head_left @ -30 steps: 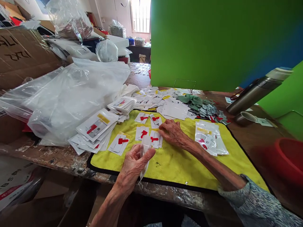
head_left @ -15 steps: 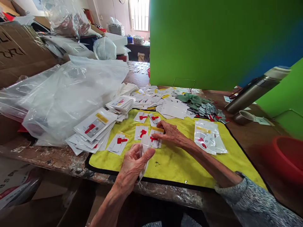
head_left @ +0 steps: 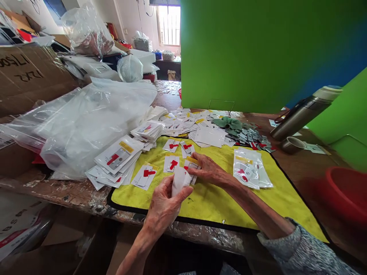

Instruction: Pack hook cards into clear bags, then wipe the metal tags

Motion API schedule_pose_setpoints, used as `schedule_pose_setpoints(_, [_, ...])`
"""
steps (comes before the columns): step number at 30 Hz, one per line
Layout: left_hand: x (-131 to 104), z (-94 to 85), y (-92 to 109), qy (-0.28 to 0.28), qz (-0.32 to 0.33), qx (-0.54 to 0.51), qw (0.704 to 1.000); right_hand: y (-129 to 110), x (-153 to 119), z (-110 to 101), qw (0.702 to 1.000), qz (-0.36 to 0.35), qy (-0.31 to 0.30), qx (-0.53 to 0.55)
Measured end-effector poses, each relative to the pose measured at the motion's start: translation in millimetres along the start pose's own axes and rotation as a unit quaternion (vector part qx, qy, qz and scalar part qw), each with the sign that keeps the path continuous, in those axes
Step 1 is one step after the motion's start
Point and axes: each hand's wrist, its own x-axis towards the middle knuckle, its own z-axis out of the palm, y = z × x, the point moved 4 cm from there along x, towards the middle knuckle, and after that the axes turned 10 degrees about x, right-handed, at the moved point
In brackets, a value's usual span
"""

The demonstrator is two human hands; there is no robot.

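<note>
My left hand (head_left: 165,204) is closed around a small white plastic bag (head_left: 180,181), its upper end facing my right hand. My right hand (head_left: 208,168) pinches a printed card (head_left: 192,162) with a yellow band and a red-handled metal piece; the card is tilted close to the bag, and whether it has entered the mouth I cannot tell. Several similar cards lie left of and behind it, among them one card (head_left: 144,176) at the left and another card (head_left: 171,163) nearer the middle. All rest on a yellow cloth (head_left: 212,206) with a black border.
Filled bags (head_left: 116,156) are stacked at the left beside a large clear plastic bag (head_left: 94,122). Two bags (head_left: 249,170) lie on the right. Behind are loose cards (head_left: 208,133), metal pieces (head_left: 252,137), a green rag (head_left: 228,123), a flask (head_left: 306,112), a cup (head_left: 293,144) and a red bowl (head_left: 348,191).
My left hand has turned the bag so its broad side shows and brought it nearer the card. My right hand has tilted the card up from the cloth. The view has shifted slightly.
</note>
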Motion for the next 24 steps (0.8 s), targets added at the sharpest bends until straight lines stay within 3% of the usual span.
schedule_pose_setpoints(3, [-4.9,1.7,7.1,0.023,0.039,0.088,0.995,-0.6,-18.3,-18.0,0.993,0.008,0.018,0.119])
schedule_pose_setpoints(6, [-10.7,5.7,18.3,0.045,0.102,0.187,0.976,-2.3,-41.0,-39.6,0.947,0.032,0.026,0.317])
schedule_pose_setpoints(9, [-13.2,11.7,21.2,0.049,0.154,0.235,0.959,-9.6,-58.4,-52.9,0.921,0.035,0.001,0.388])
schedule_pose_setpoints(17, [-16.5,23.3,9.6,0.016,0.244,0.348,0.905,-12.6,-65.8,-52.6,0.969,0.038,-0.011,0.242])
schedule_pose_setpoints(21, [-18.0,27.5,8.7,0.014,0.25,0.373,0.893,-14.8,-71.1,-42.7,0.991,0.041,0.073,0.105])
schedule_pose_setpoints(24, [-16.2,30.8,7.3,0.013,0.242,0.379,0.893,-12.7,-77.4,-28.9,0.986,0.066,0.142,0.056])
